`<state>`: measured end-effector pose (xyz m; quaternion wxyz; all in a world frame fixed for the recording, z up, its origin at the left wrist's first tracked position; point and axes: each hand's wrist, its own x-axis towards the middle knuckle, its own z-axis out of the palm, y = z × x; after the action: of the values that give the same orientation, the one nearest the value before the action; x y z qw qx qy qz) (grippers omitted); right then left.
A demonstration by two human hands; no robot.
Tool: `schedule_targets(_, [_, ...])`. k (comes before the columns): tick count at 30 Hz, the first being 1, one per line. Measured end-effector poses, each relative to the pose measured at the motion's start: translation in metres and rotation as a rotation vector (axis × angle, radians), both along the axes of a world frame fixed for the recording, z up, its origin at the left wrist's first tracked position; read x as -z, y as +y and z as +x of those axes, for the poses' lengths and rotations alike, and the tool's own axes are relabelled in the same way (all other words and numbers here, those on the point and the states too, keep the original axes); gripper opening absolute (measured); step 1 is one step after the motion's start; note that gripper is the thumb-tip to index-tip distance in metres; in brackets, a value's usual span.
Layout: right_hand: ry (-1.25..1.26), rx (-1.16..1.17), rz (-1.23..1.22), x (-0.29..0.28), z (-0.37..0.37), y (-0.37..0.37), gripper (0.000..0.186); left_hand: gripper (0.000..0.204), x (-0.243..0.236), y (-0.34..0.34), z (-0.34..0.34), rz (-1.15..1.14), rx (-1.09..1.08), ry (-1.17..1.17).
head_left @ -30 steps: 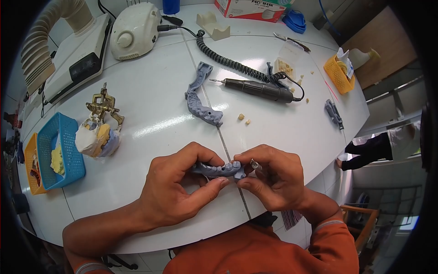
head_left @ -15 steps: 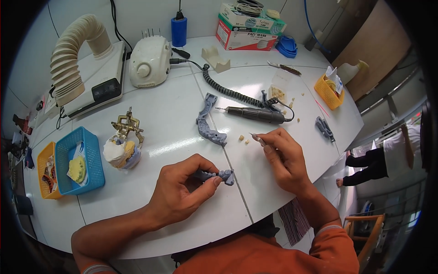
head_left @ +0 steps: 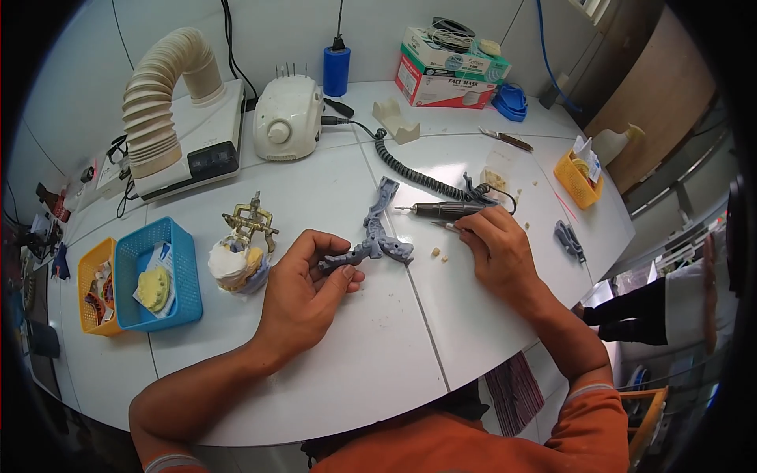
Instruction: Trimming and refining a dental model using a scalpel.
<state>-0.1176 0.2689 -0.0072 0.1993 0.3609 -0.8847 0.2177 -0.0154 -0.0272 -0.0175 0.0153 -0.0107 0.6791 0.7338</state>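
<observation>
Three baskets (head_left: 186, 288) on white table (head_left: 371, 355)

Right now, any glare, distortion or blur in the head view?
Head view: pale glare on the white tabletop near the black coiled cord; fisheye bows the tabletop's front edge, corners go black; left hand looks fairly sharp, fine detail on its gray dental model too small to judge.

blue-grey dental model (head_left: 355, 255), orange sleeves (head_left: 587, 430)
</observation>
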Motion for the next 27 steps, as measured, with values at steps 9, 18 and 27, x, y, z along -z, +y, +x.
schedule_targets(9, [0.072, -0.067, 0.052, -0.035, -0.019, -0.035, 0.015, 0.024, 0.001, -0.002, 0.001, -0.014, 0.039, -0.014])
schedule_targets(18, [-0.176, -0.250, 0.156, -0.032, -0.066, -0.078, 0.044, 0.020, -0.002, -0.006, 0.008, -0.428, 0.129, 0.164])
schedule_targets(27, [-0.173, -0.403, 0.193, -0.012, -0.075, -0.085, 0.034, 0.026, -0.008, -0.002, 0.008, -0.549, 0.229, 0.266])
